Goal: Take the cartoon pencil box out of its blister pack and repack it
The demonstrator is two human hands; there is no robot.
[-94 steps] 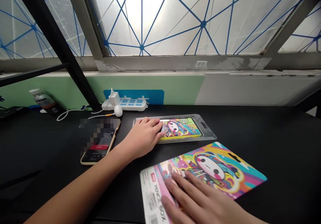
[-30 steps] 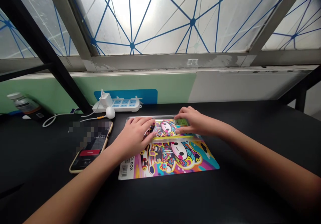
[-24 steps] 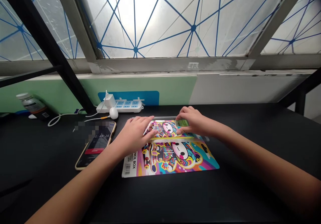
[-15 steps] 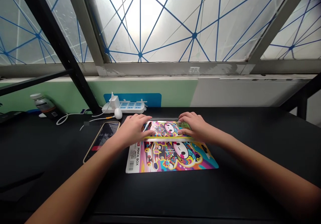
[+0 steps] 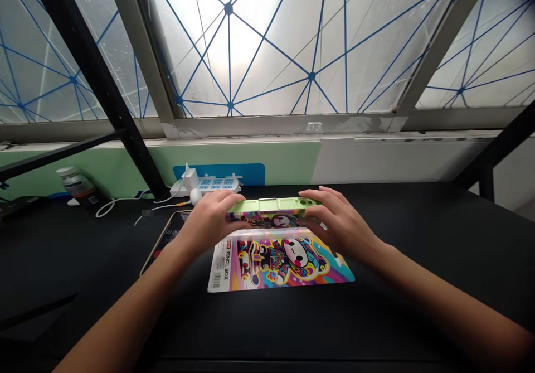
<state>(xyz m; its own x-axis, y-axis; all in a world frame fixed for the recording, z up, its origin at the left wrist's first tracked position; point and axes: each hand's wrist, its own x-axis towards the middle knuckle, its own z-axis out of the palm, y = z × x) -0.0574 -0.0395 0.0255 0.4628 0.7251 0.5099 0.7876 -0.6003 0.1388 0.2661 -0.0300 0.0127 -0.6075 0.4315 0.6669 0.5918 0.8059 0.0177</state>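
Both hands hold a lime-green pencil box by its ends, raised just above the card and tilted so its green edge faces up. My left hand grips the left end, and my right hand curls around the right end. The box's printed cartoon face shows only partly below the green edge. Beneath it lies a colourful printed PENCIL BOX card with a cartoon figure and a barcode. A smartphone sits mostly hidden behind my left hand.
The black desk stretches to both sides. At the back stand a white power strip, a white round earbud with its cable, and a pill bottle. Black metal struts cross in front of the taped window.
The pencil box has risen off the card and tilted, bringing its green edge into view. Both hands moved with it, and the card now lies lower in view.
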